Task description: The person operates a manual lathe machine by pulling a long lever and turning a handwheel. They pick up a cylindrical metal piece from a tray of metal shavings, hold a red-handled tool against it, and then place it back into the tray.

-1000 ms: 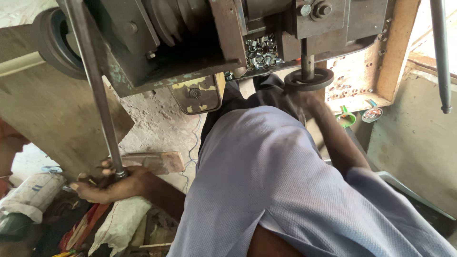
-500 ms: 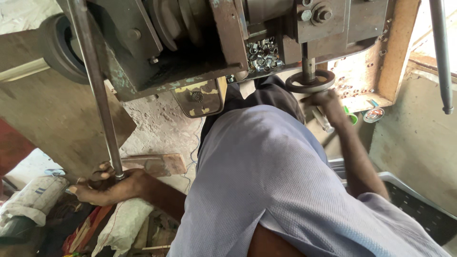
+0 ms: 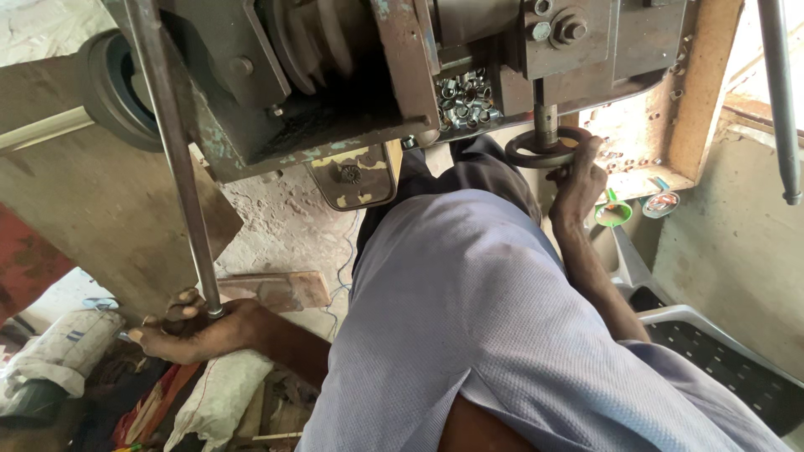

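Many metal nuts [image 3: 466, 99] in machine tray [image 3: 469, 125]

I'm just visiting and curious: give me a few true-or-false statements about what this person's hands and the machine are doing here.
1. The left hand grips the lower end of a long metal rod. True.
2. The right hand rests in the person's lap. False: it is raised to the small handwheel under the machine.
3. A pile of small shiny metal pieces sits inside the machine. True.
4. The person wears a bright red shirt. False: the shirt is pale blue-grey.
5. Both hands hold the rod. False: only the left one does.
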